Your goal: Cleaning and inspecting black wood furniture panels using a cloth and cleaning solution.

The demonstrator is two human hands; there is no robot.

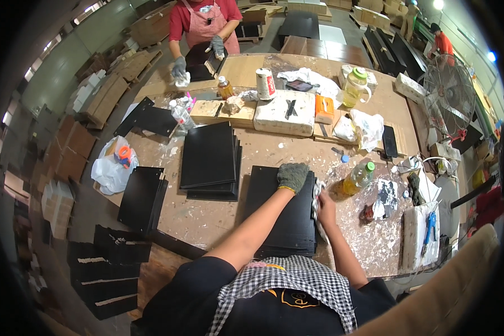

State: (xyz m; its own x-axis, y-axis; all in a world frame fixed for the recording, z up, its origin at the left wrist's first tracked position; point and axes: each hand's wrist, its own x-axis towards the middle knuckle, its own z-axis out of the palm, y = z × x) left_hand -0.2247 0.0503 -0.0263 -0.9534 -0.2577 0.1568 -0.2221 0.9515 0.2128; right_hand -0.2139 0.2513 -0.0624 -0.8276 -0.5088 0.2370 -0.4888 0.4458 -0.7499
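Observation:
A stack of black panels (pixel 263 224) lies on the worktable in front of me. My left hand (pixel 293 176), in a grey knit glove, rests on top of the stack near its far edge, fingers lying over the surface. Along the stack's right side my right hand (pixel 326 209), bare, pinches a pale, dark-streaked rag (pixel 317 193) against the panel edges. Its fingertips are partly hidden by the rag. Left of this stack sits a second pile of black panels (pixel 208 155), slightly fanned, and further left a smaller pile (pixel 141 196).
A green-capped bottle (pixel 358 178) of yellow liquid stands just right of my right hand. A white block (pixel 285 115) with a can (pixel 265 84) sits beyond the panels. Opposite, a gloved co-worker (pixel 210 28) handles a black panel. A fan (pixel 449 95) stands at right.

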